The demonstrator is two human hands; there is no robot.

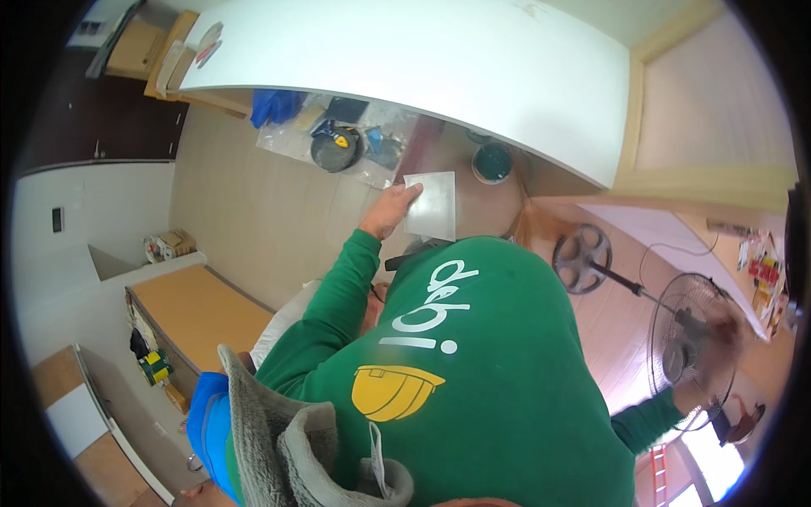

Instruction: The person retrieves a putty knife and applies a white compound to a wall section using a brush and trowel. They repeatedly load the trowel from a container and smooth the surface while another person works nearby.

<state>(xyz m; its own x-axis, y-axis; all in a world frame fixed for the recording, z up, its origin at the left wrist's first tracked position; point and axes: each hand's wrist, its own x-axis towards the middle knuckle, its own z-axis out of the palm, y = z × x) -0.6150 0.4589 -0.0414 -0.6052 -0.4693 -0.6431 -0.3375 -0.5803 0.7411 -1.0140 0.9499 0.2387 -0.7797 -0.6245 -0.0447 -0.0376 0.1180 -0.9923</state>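
Note:
My left hand [387, 213] grips a thin square grey plate [432, 206] by its left edge, thumb lying on top. The plate looks like sheet metal or clear plastic; I cannot tell which. Far off to the right, my right hand [718, 351] overlaps the wire cage of a standing fan [672, 338]. Motion smears its fingers, and whether it touches the fan is unclear. Beyond the plate, an open round bucket [492, 162] with dark green contents stands on the floor. A dark round tub [331, 152] with a yellow-and-black tool on it sits farther left.
A long white panel [405, 59] spans the far side above the floor. Plastic sheeting [283, 139] lies under the tub, beside a blue bag [274, 106]. The fan's round base [583, 258] is right of my torso. A tan-topped board [198, 313] stands at left.

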